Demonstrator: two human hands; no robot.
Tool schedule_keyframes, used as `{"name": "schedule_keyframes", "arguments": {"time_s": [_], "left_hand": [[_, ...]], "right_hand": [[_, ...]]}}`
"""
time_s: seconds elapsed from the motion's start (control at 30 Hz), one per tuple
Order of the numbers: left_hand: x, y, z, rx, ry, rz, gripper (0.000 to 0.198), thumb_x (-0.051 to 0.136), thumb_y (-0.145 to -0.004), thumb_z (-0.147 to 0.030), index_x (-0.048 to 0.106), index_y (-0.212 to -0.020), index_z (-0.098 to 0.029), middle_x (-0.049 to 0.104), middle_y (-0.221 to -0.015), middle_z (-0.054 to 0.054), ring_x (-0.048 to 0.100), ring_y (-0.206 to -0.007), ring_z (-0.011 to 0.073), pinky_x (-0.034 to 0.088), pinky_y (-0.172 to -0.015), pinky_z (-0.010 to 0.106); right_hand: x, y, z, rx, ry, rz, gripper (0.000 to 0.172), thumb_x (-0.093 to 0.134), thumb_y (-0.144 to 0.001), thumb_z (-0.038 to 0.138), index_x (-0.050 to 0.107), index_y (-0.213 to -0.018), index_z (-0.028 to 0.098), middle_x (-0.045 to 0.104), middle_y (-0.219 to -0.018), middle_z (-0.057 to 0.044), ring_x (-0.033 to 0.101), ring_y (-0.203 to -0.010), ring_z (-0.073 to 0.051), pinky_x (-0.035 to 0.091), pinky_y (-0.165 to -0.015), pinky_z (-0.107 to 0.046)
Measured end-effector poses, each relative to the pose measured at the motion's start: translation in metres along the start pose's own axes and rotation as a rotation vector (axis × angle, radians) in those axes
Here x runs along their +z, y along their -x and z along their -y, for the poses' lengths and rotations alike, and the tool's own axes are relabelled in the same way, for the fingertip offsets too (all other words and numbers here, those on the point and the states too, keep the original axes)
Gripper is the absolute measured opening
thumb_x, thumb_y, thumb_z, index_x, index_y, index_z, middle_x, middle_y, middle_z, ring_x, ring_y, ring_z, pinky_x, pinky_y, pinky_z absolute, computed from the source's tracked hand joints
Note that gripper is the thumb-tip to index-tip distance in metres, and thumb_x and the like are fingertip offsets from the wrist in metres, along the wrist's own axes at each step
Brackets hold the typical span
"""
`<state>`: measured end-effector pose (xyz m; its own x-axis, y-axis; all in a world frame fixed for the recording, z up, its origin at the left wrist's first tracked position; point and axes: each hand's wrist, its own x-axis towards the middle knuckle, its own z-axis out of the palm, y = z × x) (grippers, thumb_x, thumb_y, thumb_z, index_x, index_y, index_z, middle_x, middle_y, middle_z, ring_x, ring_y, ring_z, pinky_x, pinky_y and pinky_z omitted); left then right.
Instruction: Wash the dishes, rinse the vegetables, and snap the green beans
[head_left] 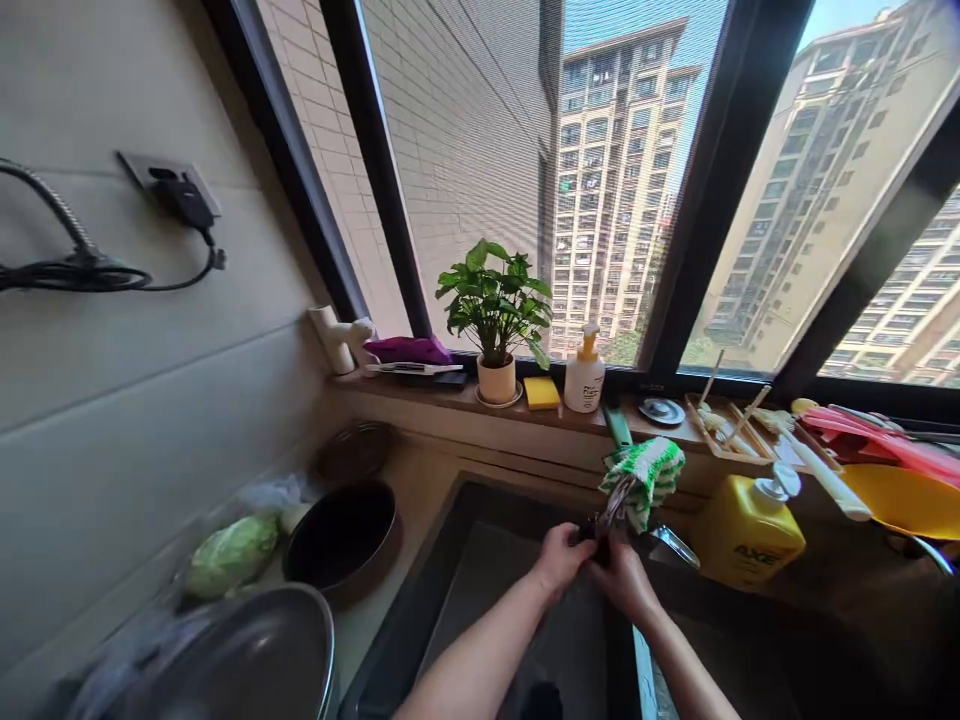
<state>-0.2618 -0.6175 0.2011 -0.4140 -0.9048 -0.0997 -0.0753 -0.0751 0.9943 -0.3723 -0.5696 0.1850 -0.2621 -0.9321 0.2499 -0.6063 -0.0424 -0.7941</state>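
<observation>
Above the dark sink (480, 500), my left hand (562, 560) and my right hand (624, 578) are close together, fingers closed around something small and dark (600, 530). My fingers hide most of it, and its kind cannot be made out. Just beyond them a shiny metal faucet (618, 500) rises, with a green-and-white knitted cloth (646, 475) draped over its top. To the right of my right hand is a metal faucet handle (675, 547). A dark item (541, 700) lies low in the sink, partly cut off by the frame.
Right of the faucet stands a yellow AXE pump bottle (750, 535), near a yellow basin (900, 500). A dark pot (341, 540), a large pan (255, 660) and a cabbage (232, 555) sit left. The sill holds a potted plant (495, 310), yellow sponge (541, 393) and white pump bottle (584, 380).
</observation>
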Motion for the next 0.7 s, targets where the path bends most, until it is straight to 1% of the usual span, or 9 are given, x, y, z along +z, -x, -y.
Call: {"name": "schedule_keyframes", "arguments": {"time_s": [0.1,0.17,0.23,0.3,0.37,0.4,0.5,0.57,0.7], "left_hand": [[-0.004,0.001,-0.005,-0.078,0.014,-0.037,0.039,0.071,-0.055,-0.047,0.046,-0.051,-0.017,0.036,-0.048,-0.007,0.033,-0.051,0.0079,0.023,-0.050,0.024],[-0.002,0.002,-0.005,-0.134,0.036,-0.034,0.041,0.071,-0.053,-0.050,0.047,-0.052,-0.017,0.038,-0.047,-0.006,0.032,-0.049,0.0078,0.021,-0.050,0.025],[0.002,0.004,-0.002,-0.173,0.082,-0.027,0.041,0.070,-0.055,-0.051,0.047,-0.053,-0.017,0.040,-0.048,-0.005,0.033,-0.049,0.0081,0.023,-0.050,0.025],[0.007,0.004,0.001,-0.188,0.146,-0.039,0.037,0.068,-0.060,-0.048,0.047,-0.057,-0.018,0.041,-0.050,-0.005,0.035,-0.050,0.0088,0.026,-0.051,0.024],[0.010,0.004,0.002,-0.132,0.135,-0.060,0.027,0.068,-0.062,-0.038,0.050,-0.065,-0.018,0.046,-0.055,-0.005,0.041,-0.053,0.0100,0.031,-0.054,0.024],[0.011,0.004,0.002,-0.073,0.087,-0.064,0.023,0.068,-0.062,-0.031,0.053,-0.072,-0.018,0.050,-0.059,-0.004,0.045,-0.057,0.0110,0.034,-0.057,0.024],[0.009,0.006,0.001,0.098,-0.115,-0.020,0.027,0.064,-0.061,-0.014,0.058,-0.087,-0.019,0.060,-0.074,-0.001,0.052,-0.070,0.0139,0.039,-0.066,0.025],[0.006,0.008,0.000,0.126,-0.181,0.020,0.025,0.059,-0.065,-0.012,0.061,-0.089,-0.019,0.062,-0.078,0.001,0.055,-0.074,0.0154,0.040,-0.069,0.027],[0.000,0.014,0.003,0.104,-0.216,0.076,0.018,0.054,-0.075,-0.026,0.067,-0.082,-0.017,0.065,-0.076,0.004,0.056,-0.073,0.0177,0.041,-0.067,0.028]], "right_hand": [[-0.003,0.002,0.002,0.161,-0.024,0.031,0.048,0.055,-0.065,0.040,0.052,-0.107,0.017,0.067,-0.086,-0.008,0.064,-0.082,-0.028,0.049,-0.071,-0.035],[-0.004,0.007,0.003,0.263,-0.014,0.077,0.048,0.053,-0.068,0.045,0.051,-0.107,0.018,0.067,-0.074,-0.005,0.064,-0.071,-0.027,0.048,-0.062,-0.033],[-0.004,0.012,0.001,0.292,-0.031,0.095,0.049,0.053,-0.069,0.049,0.051,-0.108,0.019,0.068,-0.076,-0.005,0.065,-0.074,-0.027,0.048,-0.063,-0.033],[-0.003,0.014,-0.004,0.296,-0.081,0.084,0.052,0.054,-0.069,0.051,0.051,-0.111,0.020,0.069,-0.088,-0.007,0.065,-0.086,-0.027,0.048,-0.070,-0.032],[-0.001,0.012,-0.011,0.301,-0.135,0.030,0.059,0.056,-0.066,0.051,0.049,-0.115,0.019,0.068,-0.100,-0.009,0.063,-0.096,-0.028,0.049,-0.076,-0.034],[0.000,0.011,-0.015,0.291,-0.153,-0.017,0.063,0.056,-0.063,0.049,0.048,-0.117,0.018,0.066,-0.105,-0.010,0.061,-0.100,-0.029,0.049,-0.079,-0.035],[0.003,0.008,-0.023,0.248,-0.152,-0.123,0.068,0.057,-0.057,0.043,0.047,-0.119,0.016,0.064,-0.111,-0.012,0.060,-0.103,-0.031,0.048,-0.083,-0.037],[0.002,0.010,-0.026,0.281,-0.125,-0.085,0.066,0.058,-0.057,0.042,0.050,-0.117,0.017,0.067,-0.105,-0.010,0.062,-0.098,-0.030,0.049,-0.079,-0.037],[-0.002,0.017,-0.021,0.360,-0.136,-0.006,0.065,0.058,-0.061,0.053,0.052,-0.117,0.020,0.070,-0.096,-0.007,0.065,-0.092,-0.028,0.050,-0.074,-0.034]]}}
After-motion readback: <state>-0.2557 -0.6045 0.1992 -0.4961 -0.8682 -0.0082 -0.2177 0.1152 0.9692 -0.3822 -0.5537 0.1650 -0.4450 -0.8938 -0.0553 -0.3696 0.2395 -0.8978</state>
